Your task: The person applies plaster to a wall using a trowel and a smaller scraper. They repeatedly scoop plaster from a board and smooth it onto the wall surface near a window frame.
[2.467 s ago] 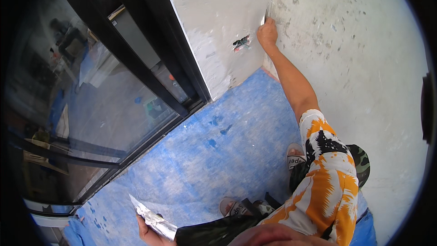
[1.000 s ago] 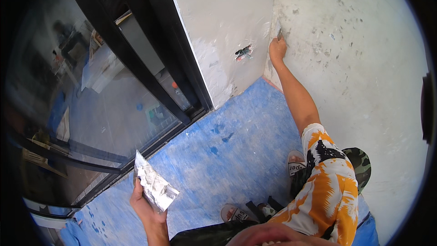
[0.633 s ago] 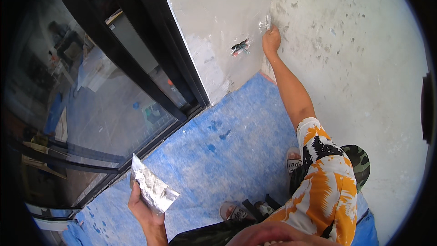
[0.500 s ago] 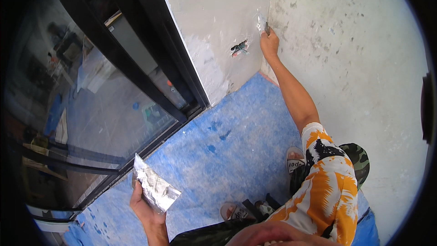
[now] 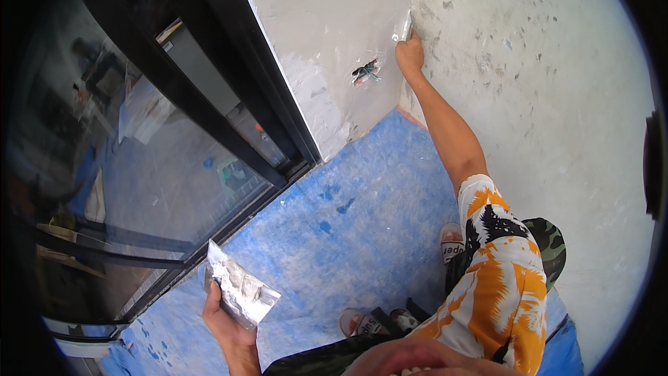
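Note:
My left hand (image 5: 224,317) grips a shiny metal plate (image 5: 250,291), like a wide trowel, with pale material smeared on its face, low at the left. My right arm reaches up to the inside corner, where my right hand (image 5: 410,56) is closed on a small metal scraper (image 5: 405,26) held against the left wall near the corner. Just left of and below that hand, the plastered wall (image 5: 320,14) has a hole (image 5: 364,72) with wires in it. The right wall (image 5: 543,97) is pale and speckled with chipped patches.
A dark-framed glass door (image 5: 153,167) takes up the left side, with blurred objects seen in or through the glass. A blue sheet (image 5: 327,230) covers the floor up to the walls. My sandaled feet (image 5: 358,322) and camouflage trousers show below my patterned sleeve.
The plate in my left hand has risen from the lower edge and turned face-up. My right hand dipped along the corner, then came back up and slightly left with the scraper.

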`<move>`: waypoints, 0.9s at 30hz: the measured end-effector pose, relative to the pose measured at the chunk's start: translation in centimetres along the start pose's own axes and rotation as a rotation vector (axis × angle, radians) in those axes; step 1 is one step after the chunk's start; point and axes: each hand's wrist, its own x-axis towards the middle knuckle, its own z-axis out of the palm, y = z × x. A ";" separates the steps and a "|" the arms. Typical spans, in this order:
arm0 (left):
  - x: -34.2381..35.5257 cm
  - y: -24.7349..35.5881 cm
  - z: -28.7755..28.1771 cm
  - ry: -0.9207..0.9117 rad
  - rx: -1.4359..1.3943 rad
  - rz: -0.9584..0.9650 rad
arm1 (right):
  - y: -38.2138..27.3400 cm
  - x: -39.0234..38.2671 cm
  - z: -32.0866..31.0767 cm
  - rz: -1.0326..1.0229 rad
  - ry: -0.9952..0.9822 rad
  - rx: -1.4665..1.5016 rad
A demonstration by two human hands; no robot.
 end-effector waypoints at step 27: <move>-0.4 0.2 -0.5 -0.057 -0.024 0.004 | -0.4 1.1 -1.3 0.130 -0.063 0.023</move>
